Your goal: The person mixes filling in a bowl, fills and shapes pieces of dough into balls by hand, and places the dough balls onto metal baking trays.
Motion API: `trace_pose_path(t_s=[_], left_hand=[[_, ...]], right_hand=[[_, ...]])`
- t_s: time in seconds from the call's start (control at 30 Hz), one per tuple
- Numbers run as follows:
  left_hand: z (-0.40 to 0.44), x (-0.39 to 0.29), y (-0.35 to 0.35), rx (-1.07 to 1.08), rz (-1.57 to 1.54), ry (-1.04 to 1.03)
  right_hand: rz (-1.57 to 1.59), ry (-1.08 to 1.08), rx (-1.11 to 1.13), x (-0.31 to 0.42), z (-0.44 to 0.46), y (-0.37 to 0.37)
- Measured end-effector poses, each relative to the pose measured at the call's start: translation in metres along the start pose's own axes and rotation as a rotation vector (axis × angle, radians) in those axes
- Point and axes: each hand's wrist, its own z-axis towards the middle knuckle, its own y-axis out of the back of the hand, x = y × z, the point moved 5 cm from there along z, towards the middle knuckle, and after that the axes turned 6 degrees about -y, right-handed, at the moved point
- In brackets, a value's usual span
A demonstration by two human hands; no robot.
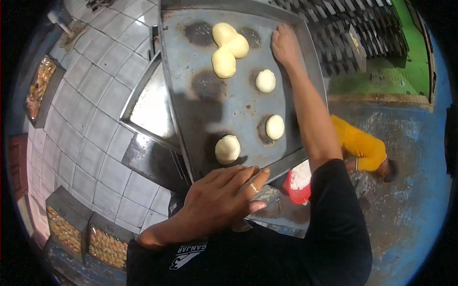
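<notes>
Metal tray (pixel 245 102) before the wearer; six pale dough pieces (pixel 265 81) on it, three touching towards the far side, three apart. Left hand (pixel 224 193) at near edge, fingers extended. Right hand (pixel 285 45) by far right corner, fingers bunched; cannot tell if gripping.

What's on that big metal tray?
On the tray: six dough balls, three touching at the far end, three apart, among dark stains. Whatever lies under the right hand or forearm is hidden.
</notes>
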Motion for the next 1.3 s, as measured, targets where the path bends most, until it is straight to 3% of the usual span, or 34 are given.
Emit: trace_pose_path(t_s=[0.1, 0.2, 0.27, 0.3, 0.4, 0.47, 0.53, 0.57, 0.6, 0.67, 0.73, 0.8, 0.83, 0.87, 0.93, 1.03, 1.07, 1.1, 1.13, 1.2, 1.27, 1.3], left_hand=[[0.006, 0.001, 0.003, 0.021, 0.018, 0.079], [0.006, -0.004, 0.001, 0.056, 0.123, 0.101], [0.0, -0.005, -0.005, 0.042, 0.142, 0.097], [-0.003, -0.004, -0.006, 0.035, 0.139, 0.11], [-0.005, -0.012, -0.003, 0.027, 0.184, 0.096], [0.0, -0.018, -0.004, 0.078, 0.218, 0.129], [-0.006, -0.018, -0.001, -0.035, 0.195, 0.125], [-0.009, -0.019, -0.001, -0.063, 0.186, 0.074], [-0.012, -0.019, -0.001, -0.071, 0.179, 0.074], [-0.011, -0.015, -0.004, 0.01, 0.168, 0.153], [-0.008, -0.027, -0.003, -0.025, 0.237, 0.134], [-0.014, -0.035, 0.0, -0.213, 0.21, 0.06], [-0.015, -0.043, 0.0, -0.308, 0.198, 0.021], [-0.019, -0.052, -0.005, -0.332, 0.072, 0.13], [-0.022, -0.072, -0.024, -0.435, 0.153, 0.066], [-0.019, -0.098, -0.091, -0.562, -0.42, 0.288], [-0.023, -0.099, -0.121, -0.56, -0.654, 0.376], [-0.031, -0.099, -0.148, -0.468, -0.78, 0.414], [-0.035, -0.108, -0.172, -0.515, -0.89, 0.415], [-0.056, -0.128, -0.222, -0.426, -0.917, 0.517], [-0.077, -0.16, -0.264, -0.309, -0.698, 0.532], [-0.092, -0.159, -0.288, -0.331, -0.538, 0.433]], right_hand=[[-0.023, -0.032, -0.002, -0.003, -0.003, -0.011], [-0.035, -0.028, 0.069, 0.007, 0.008, 0.027], [0.625, -0.711, 0.51, 0.01, 0.008, 0.051], [0.913, -0.663, 0.576, 0.008, 0.014, 0.052], [-0.154, -0.138, 0.136, -0.004, 0.008, -0.008], [-0.058, -0.135, 0.309, -0.066, 0.03, -0.064], [0.869, -0.67, 0.487, 0.007, 0.015, 0.088], [0.935, -0.63, 0.373, -0.027, 0.022, 0.079], [0.759, -0.634, 0.36, -0.054, 0.014, 0.086], [0.419, -0.501, 0.392, -0.058, -0.036, 0.099], [0.364, -0.47, 0.458, -0.055, -0.094, 0.088], [0.431, -0.593, 0.346, -0.02, -0.135, 0.124], [0.67, -0.594, 0.312, -0.018, -0.153, 0.124], [0.642, -0.61, 0.297, -0.004, -0.169, 0.143], [0.785, -0.546, 0.105, 0.042, -0.216, 0.193], [0.898, -0.513, 0.146, 0.135, -0.324, 0.253], [0.761, -0.233, 0.046, 0.15, -0.359, 0.268], [0.815, -0.293, 0.021, 0.165, -0.391, 0.289], [0.752, -0.303, -0.083, 0.16, -0.424, 0.299], [0.724, -0.366, -0.338, 0.153, -0.484, 0.33], [0.825, -0.48, -0.384, 0.135, -0.552, 0.322], [0.783, -0.461, -0.296, 0.131, -0.585, 0.317]])
